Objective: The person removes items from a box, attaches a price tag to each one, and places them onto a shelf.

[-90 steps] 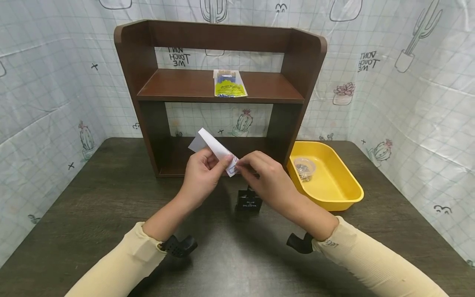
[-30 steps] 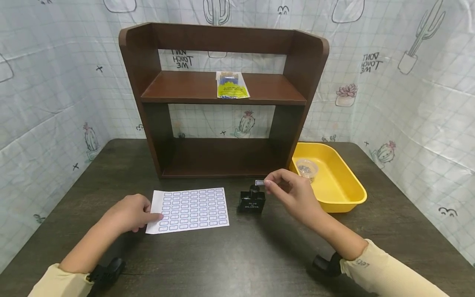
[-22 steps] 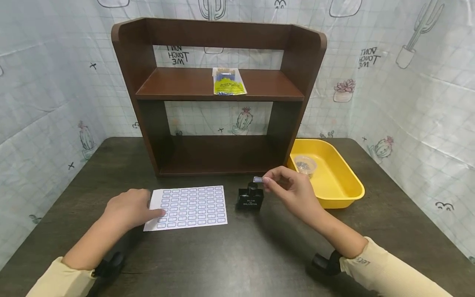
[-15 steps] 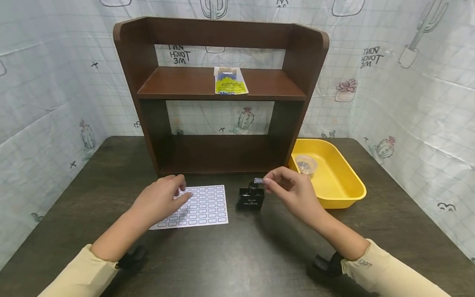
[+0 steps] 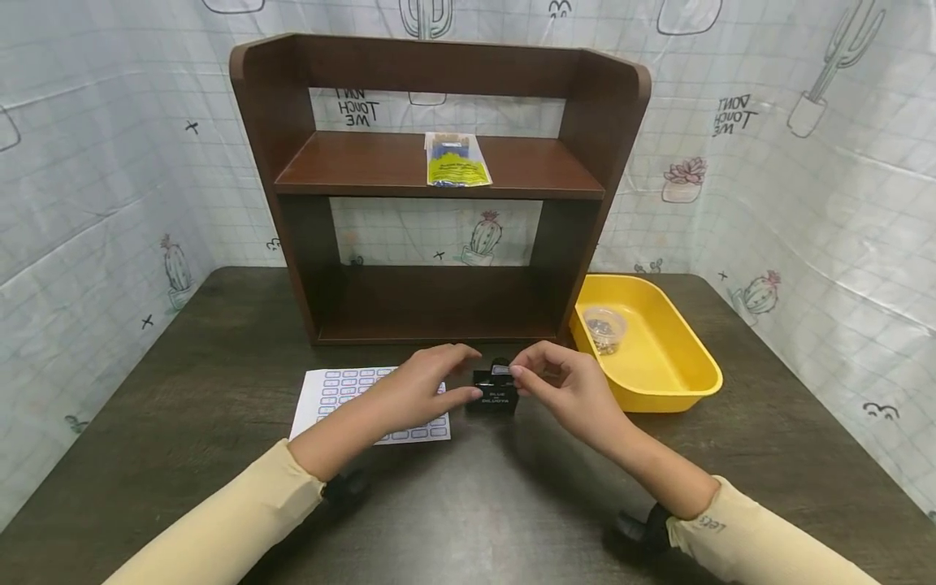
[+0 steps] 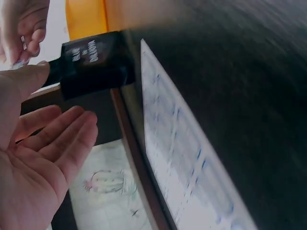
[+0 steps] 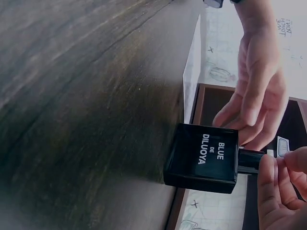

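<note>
A black square bottle (image 5: 497, 396) lettered in white stands upright on the table; the right wrist view shows the bottle (image 7: 204, 155) with its narrower cap. My right hand (image 5: 574, 394) pinches a small white label (image 5: 500, 370) with a blue border between thumb and fingertips, close to the cap. On the bottle's left, my left hand (image 5: 420, 386) is spread with thumb and fingers apart, its fingers partly behind the bottle; whether it touches the bottle I cannot tell. Under my left forearm lies the white sheet (image 5: 310, 402) of blue-bordered labels, partly covered.
A brown two-tier shelf (image 5: 439, 331) stands behind the bottle, with a yellow-green packet (image 5: 458, 162) on its upper board. At the right is a yellow tray (image 5: 658, 357) holding a clear round tub (image 5: 604, 327) of small items.
My left hand has left the label sheet and moved right to the bottle. My right hand, still pinching the label, has come slightly left and lower, closer to the cap.
</note>
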`<action>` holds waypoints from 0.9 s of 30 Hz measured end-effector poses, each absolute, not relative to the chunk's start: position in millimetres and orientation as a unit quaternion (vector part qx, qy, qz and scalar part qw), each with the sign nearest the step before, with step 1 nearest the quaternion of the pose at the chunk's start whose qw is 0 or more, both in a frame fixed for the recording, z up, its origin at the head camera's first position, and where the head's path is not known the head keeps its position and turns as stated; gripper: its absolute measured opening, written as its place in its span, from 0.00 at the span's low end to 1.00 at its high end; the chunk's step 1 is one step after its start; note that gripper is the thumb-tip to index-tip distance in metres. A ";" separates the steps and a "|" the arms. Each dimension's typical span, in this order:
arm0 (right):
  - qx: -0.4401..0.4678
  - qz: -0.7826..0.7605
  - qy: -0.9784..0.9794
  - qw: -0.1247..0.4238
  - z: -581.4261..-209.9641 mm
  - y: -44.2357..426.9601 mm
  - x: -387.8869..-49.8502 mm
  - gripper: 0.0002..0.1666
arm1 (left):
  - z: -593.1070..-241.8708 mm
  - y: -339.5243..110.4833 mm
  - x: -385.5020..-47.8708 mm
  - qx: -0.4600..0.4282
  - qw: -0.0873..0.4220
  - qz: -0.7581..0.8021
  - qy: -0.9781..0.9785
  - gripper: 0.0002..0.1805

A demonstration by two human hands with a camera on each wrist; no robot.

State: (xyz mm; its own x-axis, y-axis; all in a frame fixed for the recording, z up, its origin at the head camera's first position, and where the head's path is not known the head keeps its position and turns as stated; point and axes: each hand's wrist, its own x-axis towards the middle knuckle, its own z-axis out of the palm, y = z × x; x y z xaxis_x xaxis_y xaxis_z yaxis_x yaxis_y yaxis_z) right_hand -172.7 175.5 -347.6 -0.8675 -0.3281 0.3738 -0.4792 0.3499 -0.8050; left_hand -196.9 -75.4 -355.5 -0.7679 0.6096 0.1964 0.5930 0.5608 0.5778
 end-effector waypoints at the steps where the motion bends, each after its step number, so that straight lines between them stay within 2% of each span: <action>1: 0.247 0.513 -0.819 0.073 -348.3 175.7 -172.4 0.02 | -356.9 -72.0 -197.5 0.343 0.014 0.326 0.881 0.26; 4: 0.245 0.510 -0.822 0.070 -349.9 176.4 -171.8 0.02 | -362.4 -64.4 -199.3 0.354 0.008 0.334 0.874 0.23; 12: 0.242 0.506 -0.825 0.070 -350.4 178.2 -172.0 0.03 | -366.2 -59.4 -202.7 0.373 -0.049 0.314 0.872 0.17; 27: 0.228 0.428 -0.874 0.036 -355.1 179.2 -168.2 0.02 | -364.1 -59.1 -200.5 0.357 -0.038 0.315 0.878 0.16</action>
